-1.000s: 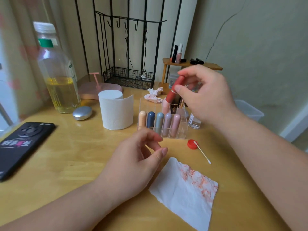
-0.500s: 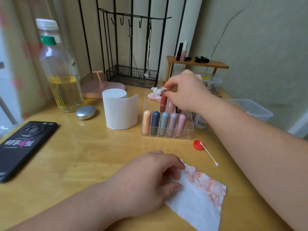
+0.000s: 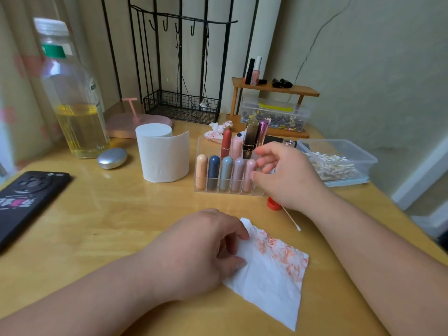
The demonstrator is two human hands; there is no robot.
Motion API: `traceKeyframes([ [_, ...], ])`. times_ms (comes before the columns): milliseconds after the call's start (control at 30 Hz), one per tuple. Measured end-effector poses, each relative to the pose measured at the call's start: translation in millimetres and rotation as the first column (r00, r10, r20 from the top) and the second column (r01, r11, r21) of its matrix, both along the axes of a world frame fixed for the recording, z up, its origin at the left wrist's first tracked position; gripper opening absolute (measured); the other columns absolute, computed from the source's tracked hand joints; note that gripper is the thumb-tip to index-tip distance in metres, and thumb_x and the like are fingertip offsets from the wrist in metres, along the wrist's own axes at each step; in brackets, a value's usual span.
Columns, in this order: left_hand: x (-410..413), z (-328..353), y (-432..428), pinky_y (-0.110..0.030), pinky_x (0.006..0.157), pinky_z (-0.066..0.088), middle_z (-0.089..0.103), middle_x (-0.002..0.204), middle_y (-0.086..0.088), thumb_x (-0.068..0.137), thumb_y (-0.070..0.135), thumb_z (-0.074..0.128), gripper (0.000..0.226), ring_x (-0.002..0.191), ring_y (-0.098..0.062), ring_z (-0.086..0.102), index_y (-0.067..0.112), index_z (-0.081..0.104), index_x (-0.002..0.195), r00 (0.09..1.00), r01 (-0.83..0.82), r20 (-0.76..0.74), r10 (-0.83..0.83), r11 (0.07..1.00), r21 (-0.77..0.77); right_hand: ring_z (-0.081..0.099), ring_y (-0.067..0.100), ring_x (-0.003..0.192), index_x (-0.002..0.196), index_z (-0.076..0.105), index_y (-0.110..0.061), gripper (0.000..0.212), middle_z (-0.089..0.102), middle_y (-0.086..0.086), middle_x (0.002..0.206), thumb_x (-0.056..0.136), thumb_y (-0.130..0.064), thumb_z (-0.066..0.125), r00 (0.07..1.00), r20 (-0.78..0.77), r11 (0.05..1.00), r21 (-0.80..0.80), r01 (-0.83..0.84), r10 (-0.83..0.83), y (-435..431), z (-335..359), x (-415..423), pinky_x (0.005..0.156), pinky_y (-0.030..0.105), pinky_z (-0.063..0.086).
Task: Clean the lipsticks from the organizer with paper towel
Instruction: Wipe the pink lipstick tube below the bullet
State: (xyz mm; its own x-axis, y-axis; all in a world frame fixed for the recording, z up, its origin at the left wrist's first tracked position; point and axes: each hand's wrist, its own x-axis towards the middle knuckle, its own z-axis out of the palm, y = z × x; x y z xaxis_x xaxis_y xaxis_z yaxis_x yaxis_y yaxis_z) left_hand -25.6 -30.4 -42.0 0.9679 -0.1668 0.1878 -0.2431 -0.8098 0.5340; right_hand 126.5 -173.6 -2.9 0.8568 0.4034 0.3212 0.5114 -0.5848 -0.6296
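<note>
A clear acrylic organizer stands mid-table with several pastel lipsticks in its front row and taller ones behind. The red lipstick stands upright in the back row. My right hand hovers at the organizer's right end, fingers loosely curled, thumb tip touching the rightmost pink lipstick. My left hand rests on the left edge of a white paper towel stained with orange-red smears, fingers lying on it.
A tissue roll, oil bottle, silver pebble and black phone sit to the left. A red cap, cotton swab, swab tub and crumpled stained tissue lie nearby.
My right hand put the red lipstick into the back row, let go and drew back to the organizer's right end. My left hand came down onto the paper towel's edge.
</note>
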Motion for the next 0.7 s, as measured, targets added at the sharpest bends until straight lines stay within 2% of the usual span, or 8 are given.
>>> traceKeyframes([
  [100, 0.0, 0.0, 0.7, -0.016, 0.075, 0.044, 0.058, 0.083, 0.022, 0.081, 0.041, 0.075, 0.030, 0.091, 0.001, 0.053, 0.039, 0.063, 0.109, 1.000, -0.028, -0.005, 0.028, 0.999, -0.026, 0.055, 0.003, 0.068, 0.119, 0.065, -0.017, 0.032, 0.062, -0.013, 0.086, 0.088, -0.015, 0.069, 1.000, -0.019, 1.000, 0.026, 0.018, -0.018, 6.1, -4.2, 3.8, 0.074, 0.025, 0.054],
  [167, -0.3, 0.5, 0.8, -0.015, 0.073, 0.045, 0.060, 0.082, 0.021, 0.082, 0.040, 0.075, 0.029, 0.088, 0.000, 0.054, 0.039, 0.064, 0.108, 0.999, -0.037, -0.002, 0.037, 0.998, -0.045, 0.055, 0.000, 0.064, 0.122, 0.063, -0.019, 0.036, 0.065, -0.011, 0.087, 0.087, -0.010, 0.068, 0.999, -0.044, 0.998, 0.056, 0.015, -0.013, 7.7, -7.8, 5.6, 0.068, 0.017, 0.052],
  [267, -0.5, 0.0, 0.3, -0.013, 0.072, 0.044, 0.061, 0.082, 0.019, 0.083, 0.038, 0.074, 0.028, 0.087, 0.000, 0.055, 0.038, 0.064, 0.108, 0.999, -0.041, -0.001, 0.041, 0.997, -0.060, 0.060, 0.000, 0.075, 0.124, 0.061, -0.023, 0.041, 0.070, -0.006, 0.090, 0.086, -0.008, 0.069, 0.999, -0.031, 0.990, 0.140, 0.032, -0.028, 5.6, -9.6, 5.4, 0.066, 0.006, 0.046],
  [333, -0.3, -1.4, 1.0, -0.013, 0.072, 0.044, 0.061, 0.082, 0.018, 0.083, 0.038, 0.074, 0.029, 0.087, -0.001, 0.055, 0.038, 0.064, 0.109, 0.999, -0.038, -0.002, 0.038, 0.997, -0.062, 0.062, -0.003, 0.082, 0.121, 0.059, -0.026, 0.038, 0.072, -0.009, 0.084, 0.087, -0.010, 0.069, 0.998, 0.006, 0.971, 0.231, 0.055, -0.057, 3.2, -3.7, 1.0, 0.068, 0.004, 0.043],
  [400, -0.1, -2.7, 0.9, -0.014, 0.070, 0.045, 0.063, 0.082, 0.018, 0.082, 0.039, 0.074, 0.028, 0.084, -0.001, 0.057, 0.037, 0.065, 0.109, 0.999, -0.049, 0.000, 0.049, 0.996, -0.071, 0.065, -0.003, 0.079, 0.114, 0.055, -0.026, 0.035, 0.073, -0.009, 0.074, 0.088, -0.006, 0.068, 0.999, 0.023, 0.929, 0.370, 0.022, -0.033, -1.1, 6.0, -10.4, 0.071, 0.009, 0.048],
  [467, 0.2, -3.5, 0.4, -0.013, 0.064, 0.044, 0.065, 0.078, 0.017, 0.082, 0.046, 0.074, 0.024, 0.075, 0.000, 0.059, 0.034, 0.068, 0.102, 0.993, -0.115, 0.024, 0.119, 0.985, -0.131, 0.069, 0.005, 0.080, 0.107, 0.055, -0.028, 0.031, 0.074, -0.008, 0.072, 0.090, -0.005, 0.067, 0.999, 0.040, 0.900, 0.435, -0.037, 0.022, -8.5, 16.7, -27.5, 0.075, 0.021, 0.055],
  [567, 1.5, 0.1, 0.4, -0.013, 0.060, 0.044, 0.067, 0.078, 0.018, 0.079, 0.056, 0.070, 0.027, 0.069, -0.002, 0.060, 0.033, 0.069, 0.093, 0.952, -0.237, 0.109, 0.286, 0.913, -0.331, 0.068, 0.003, 0.068, 0.096, 0.059, -0.024, 0.027, 0.074, -0.006, 0.067, 0.088, 0.000, 0.068, 0.984, -0.084, 0.916, 0.385, -0.115, 0.158, -19.4, 24.5, -55.7, 0.068, 0.020, 0.055],
  [700, 1.8, 4.2, -1.5, -0.015, 0.062, 0.046, 0.067, 0.088, 0.014, 0.075, 0.053, 0.075, 0.034, 0.078, -0.006, 0.063, 0.034, 0.066, 0.102, 0.953, -0.210, 0.124, 0.278, 0.894, -0.395, 0.069, 0.005, 0.061, 0.087, 0.068, -0.013, 0.023, 0.073, -0.005, 0.067, 0.077, 0.005, 0.078, 0.925, -0.275, 0.933, 0.317, -0.169, 0.261, -22.3, 5.1, -71.4, 0.063, 0.017, 0.055],
])
